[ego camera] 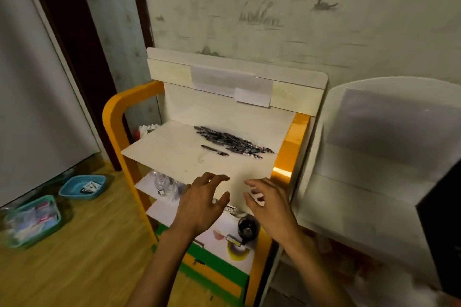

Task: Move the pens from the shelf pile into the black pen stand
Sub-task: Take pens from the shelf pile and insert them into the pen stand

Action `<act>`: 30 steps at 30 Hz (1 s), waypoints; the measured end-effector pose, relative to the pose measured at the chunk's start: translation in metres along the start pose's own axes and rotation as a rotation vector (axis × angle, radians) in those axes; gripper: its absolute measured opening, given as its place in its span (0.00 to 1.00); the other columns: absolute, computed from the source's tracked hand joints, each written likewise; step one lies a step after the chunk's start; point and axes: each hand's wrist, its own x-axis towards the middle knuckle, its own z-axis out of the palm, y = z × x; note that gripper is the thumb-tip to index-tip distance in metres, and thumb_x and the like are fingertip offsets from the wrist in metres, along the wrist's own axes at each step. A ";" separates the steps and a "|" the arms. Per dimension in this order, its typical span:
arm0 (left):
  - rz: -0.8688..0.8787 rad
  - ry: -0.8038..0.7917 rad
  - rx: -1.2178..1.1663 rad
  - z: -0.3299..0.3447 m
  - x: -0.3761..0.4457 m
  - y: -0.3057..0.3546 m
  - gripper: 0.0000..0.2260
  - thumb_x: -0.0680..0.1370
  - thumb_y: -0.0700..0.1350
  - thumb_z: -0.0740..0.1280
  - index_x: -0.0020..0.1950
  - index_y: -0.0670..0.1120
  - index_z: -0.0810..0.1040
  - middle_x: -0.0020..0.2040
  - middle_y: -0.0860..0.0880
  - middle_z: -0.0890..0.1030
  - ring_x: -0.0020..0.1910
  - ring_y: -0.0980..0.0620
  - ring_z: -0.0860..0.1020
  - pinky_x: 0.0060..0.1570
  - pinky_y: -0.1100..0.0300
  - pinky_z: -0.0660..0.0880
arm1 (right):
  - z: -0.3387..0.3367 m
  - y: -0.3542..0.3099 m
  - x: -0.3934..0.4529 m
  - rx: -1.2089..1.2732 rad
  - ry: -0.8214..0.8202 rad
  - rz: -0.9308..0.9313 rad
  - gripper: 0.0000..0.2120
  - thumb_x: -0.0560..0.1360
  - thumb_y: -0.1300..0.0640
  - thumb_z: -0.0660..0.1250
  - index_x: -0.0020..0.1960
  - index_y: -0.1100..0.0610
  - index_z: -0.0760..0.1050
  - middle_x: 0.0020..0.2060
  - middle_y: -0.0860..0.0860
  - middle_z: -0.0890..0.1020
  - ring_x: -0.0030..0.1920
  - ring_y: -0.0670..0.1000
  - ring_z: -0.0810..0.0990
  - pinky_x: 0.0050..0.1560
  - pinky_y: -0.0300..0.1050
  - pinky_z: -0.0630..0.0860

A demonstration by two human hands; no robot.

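Mostly slim dark pens point(232, 141), heaped.

Two teal baskets point(82, 185) sit on the wooden floor point(94, 252); a white chair point(374, 182) stands right of the shelf unit; painted wallpaper point(274, 7) behind.

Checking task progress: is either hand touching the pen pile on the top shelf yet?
Apart. The head view shows the left hand and right hand with spread fingers near the shelf's front edge, bare shelf lying between them and the pen pile.
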 end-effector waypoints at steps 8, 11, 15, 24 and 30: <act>0.003 -0.049 0.010 0.000 0.058 -0.075 0.20 0.78 0.62 0.56 0.69 0.61 0.69 0.67 0.52 0.75 0.64 0.50 0.75 0.59 0.48 0.76 | 0.065 0.009 0.060 -0.146 -0.023 0.081 0.16 0.79 0.51 0.65 0.67 0.48 0.74 0.62 0.45 0.77 0.56 0.45 0.77 0.57 0.42 0.78; 0.015 -0.084 0.008 0.007 0.087 -0.101 0.19 0.79 0.60 0.59 0.70 0.60 0.70 0.67 0.52 0.75 0.64 0.50 0.74 0.60 0.48 0.74 | 0.086 0.021 0.087 -0.214 -0.028 0.119 0.16 0.79 0.49 0.65 0.67 0.46 0.73 0.62 0.45 0.77 0.57 0.46 0.78 0.55 0.42 0.78; 0.025 -0.123 -0.003 0.019 0.131 -0.134 0.18 0.79 0.58 0.61 0.69 0.60 0.71 0.65 0.53 0.76 0.62 0.50 0.75 0.59 0.50 0.74 | 0.107 0.034 0.128 -0.208 -0.002 0.167 0.17 0.78 0.50 0.66 0.67 0.47 0.74 0.62 0.45 0.77 0.57 0.45 0.77 0.56 0.40 0.77; 0.077 -0.214 0.029 0.058 0.229 -0.189 0.15 0.79 0.52 0.64 0.67 0.57 0.74 0.65 0.53 0.75 0.62 0.51 0.74 0.58 0.55 0.72 | 0.136 0.063 0.201 -0.168 0.077 0.282 0.16 0.78 0.48 0.65 0.65 0.46 0.74 0.61 0.43 0.77 0.57 0.42 0.76 0.56 0.38 0.75; 0.124 -0.280 0.093 0.096 0.267 -0.204 0.18 0.80 0.48 0.64 0.70 0.56 0.70 0.68 0.52 0.71 0.67 0.51 0.69 0.63 0.54 0.66 | 0.137 0.084 0.211 -0.176 0.100 0.369 0.16 0.79 0.49 0.65 0.66 0.46 0.73 0.63 0.44 0.76 0.59 0.43 0.75 0.59 0.39 0.73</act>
